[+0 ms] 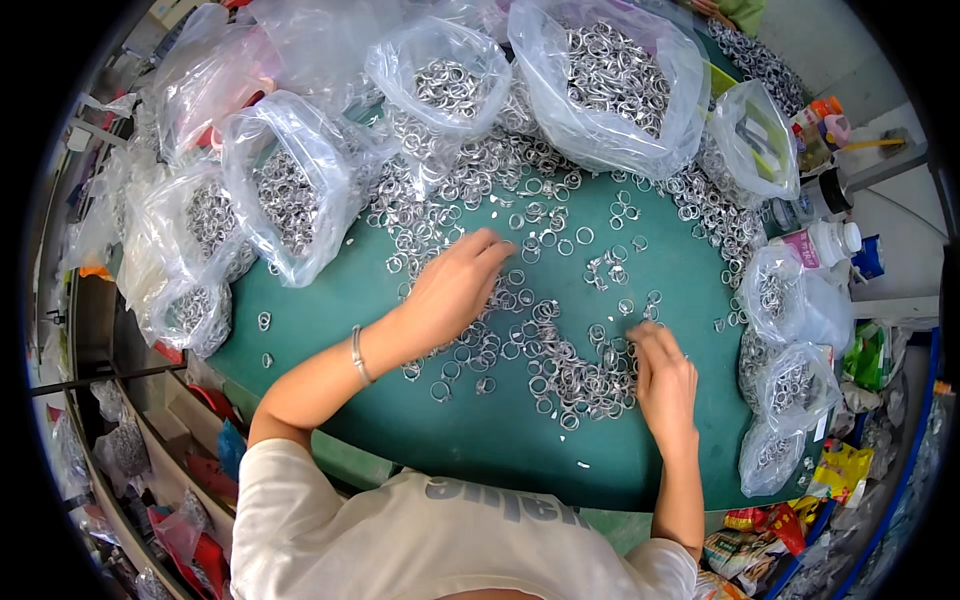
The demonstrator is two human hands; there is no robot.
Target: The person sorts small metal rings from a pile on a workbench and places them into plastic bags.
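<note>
A green table [480, 440] fills the middle, and clear plastic bags ring its far, left and right edges. The largest bag [610, 85], far and right of centre, bulges with silver metal rings. A second big bag [290, 185] lies at the far left, mouth open toward the table, also full of rings. A smaller bag [440, 75] sits between those 2. More small ring bags [795, 385] stack along the right edge, beside white bottles [825, 240]. Loose rings [520, 300] spread thickly over the table from the far bags down to a heap near the person. The left hand [455, 285] lies palm down on the loose rings, fingers loosely curved; whether it grips any is unclear. The right hand [665, 375] rests at the heap's right edge, fingers curled, pinching at small rings.
</note>
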